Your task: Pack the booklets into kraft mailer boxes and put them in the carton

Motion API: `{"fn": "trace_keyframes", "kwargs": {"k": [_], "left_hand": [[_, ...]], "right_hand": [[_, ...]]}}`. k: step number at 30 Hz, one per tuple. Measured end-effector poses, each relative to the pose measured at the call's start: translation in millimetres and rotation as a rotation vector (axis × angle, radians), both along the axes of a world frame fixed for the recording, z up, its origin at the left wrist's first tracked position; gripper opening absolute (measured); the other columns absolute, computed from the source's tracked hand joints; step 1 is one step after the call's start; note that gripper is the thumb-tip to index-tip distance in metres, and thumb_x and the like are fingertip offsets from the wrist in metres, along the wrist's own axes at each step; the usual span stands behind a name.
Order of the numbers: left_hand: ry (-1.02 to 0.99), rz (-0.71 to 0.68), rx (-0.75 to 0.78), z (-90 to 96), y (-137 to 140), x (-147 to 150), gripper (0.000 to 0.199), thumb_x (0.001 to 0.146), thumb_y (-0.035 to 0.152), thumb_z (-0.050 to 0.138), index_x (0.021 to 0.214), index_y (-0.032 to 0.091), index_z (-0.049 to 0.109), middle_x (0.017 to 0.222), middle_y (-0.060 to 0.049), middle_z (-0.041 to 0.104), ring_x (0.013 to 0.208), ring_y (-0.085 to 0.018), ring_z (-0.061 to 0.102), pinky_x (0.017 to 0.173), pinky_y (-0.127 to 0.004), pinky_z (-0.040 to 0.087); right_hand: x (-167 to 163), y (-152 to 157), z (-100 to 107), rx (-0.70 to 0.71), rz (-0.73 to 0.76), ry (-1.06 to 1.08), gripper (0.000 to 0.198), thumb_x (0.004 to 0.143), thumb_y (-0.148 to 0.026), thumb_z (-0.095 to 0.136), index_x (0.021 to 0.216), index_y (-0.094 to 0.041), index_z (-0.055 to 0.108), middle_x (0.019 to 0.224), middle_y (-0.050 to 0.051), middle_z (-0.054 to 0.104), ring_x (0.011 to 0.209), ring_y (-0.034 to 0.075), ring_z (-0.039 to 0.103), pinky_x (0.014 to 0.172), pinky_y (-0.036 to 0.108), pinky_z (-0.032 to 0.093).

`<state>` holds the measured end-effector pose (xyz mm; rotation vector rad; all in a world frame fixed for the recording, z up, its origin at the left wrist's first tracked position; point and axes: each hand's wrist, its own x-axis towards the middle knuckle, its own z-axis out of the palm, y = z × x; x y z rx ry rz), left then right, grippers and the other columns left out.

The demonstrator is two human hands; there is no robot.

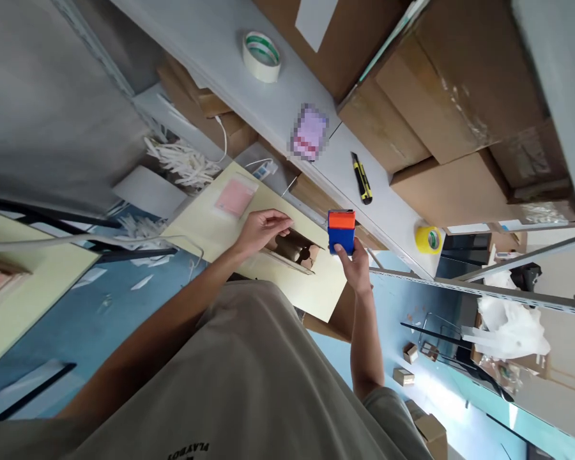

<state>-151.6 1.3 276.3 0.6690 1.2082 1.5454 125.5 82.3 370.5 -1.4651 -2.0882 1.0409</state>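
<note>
My right hand (356, 266) grips a small blue and orange block-shaped object (341, 241) from below, thumb across its front; its exact kind I cannot make out. The object is raised above the right end of the pale yellow table (319, 300). My left hand (264, 231) has thumb and fingertips pinched together over the left end of a narrow open cardboard box (287, 260). Whether anything thin is between those fingertips does not show. Inside the box are brown cardboard parts, partly hidden by the hand.
A pink sheet (236, 196) lies on the table's far left part. Along the grey shelf (292, 76) are a white tape roll (261, 56), a blurred purple packet (309, 133), a yellow-black box cutter (361, 179) and a yellow tape roll (428, 239). Large cardboard boxes (441, 89) stand behind.
</note>
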Motion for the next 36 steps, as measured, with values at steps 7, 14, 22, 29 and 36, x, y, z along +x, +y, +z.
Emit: {"fn": "trace_keyframes", "kwargs": {"k": [7, 14, 22, 29, 36], "left_hand": [[-0.079, -0.100, 0.017, -4.2, -21.6, -22.4, 0.073, 0.082, 0.082, 0.092, 0.113, 0.015, 0.089, 0.104, -0.016, 0.088, 0.093, -0.028, 0.083, 0.085, -0.041, 0.070], [-0.008, -0.126, 0.072, 8.4, -38.0, -51.9, 0.066, 0.089, 0.081, 0.086, 0.113, 0.019, 0.090, 0.112, -0.014, 0.088, 0.105, -0.031, 0.084, 0.088, -0.041, 0.070], [0.325, -0.067, 0.232, 25.1, -55.2, -77.3, 0.050, 0.090, 0.070, 0.091, 0.108, 0.024, 0.088, 0.106, -0.010, 0.084, 0.092, -0.023, 0.078, 0.088, -0.038, 0.067], [0.242, -0.201, 0.208, 23.4, -62.1, -105.3, 0.044, 0.093, 0.065, 0.091, 0.109, 0.024, 0.088, 0.107, -0.009, 0.083, 0.092, -0.023, 0.078, 0.083, -0.036, 0.066], [0.405, -0.269, 0.308, 30.2, -67.5, -122.9, 0.035, 0.107, 0.056, 0.078, 0.119, 0.024, 0.087, 0.110, -0.008, 0.082, 0.090, -0.020, 0.077, 0.082, -0.033, 0.064]], "right_hand": [[-37.2, -27.0, 0.1, -0.168, 0.220, -0.118, 0.051, 0.098, -0.076, 0.073, 0.103, -0.025, 0.065, 0.090, 0.003, 0.075, 0.078, 0.022, 0.067, 0.073, 0.035, 0.057], [-67.9, -37.9, 3.0, -0.117, 0.357, -0.208, 0.039, 0.099, -0.064, 0.073, 0.105, -0.027, 0.061, 0.088, 0.002, 0.076, 0.074, 0.022, 0.066, 0.069, 0.035, 0.057], [-97.6, -47.5, 1.4, -0.128, 0.405, -0.277, 0.041, 0.099, -0.056, 0.073, 0.125, -0.024, 0.066, 0.092, 0.003, 0.079, 0.073, 0.023, 0.069, 0.066, 0.032, 0.055], [-108.0, -58.7, 1.2, -0.123, 0.405, -0.317, 0.035, 0.101, -0.057, 0.071, 0.114, -0.025, 0.067, 0.083, 0.001, 0.074, 0.068, 0.022, 0.064, 0.062, 0.033, 0.051], [-114.6, -65.0, 12.6, -0.175, 0.400, -0.314, 0.039, 0.100, -0.060, 0.072, 0.116, -0.025, 0.066, 0.085, 0.001, 0.071, 0.071, 0.022, 0.062, 0.064, 0.034, 0.052]]}}
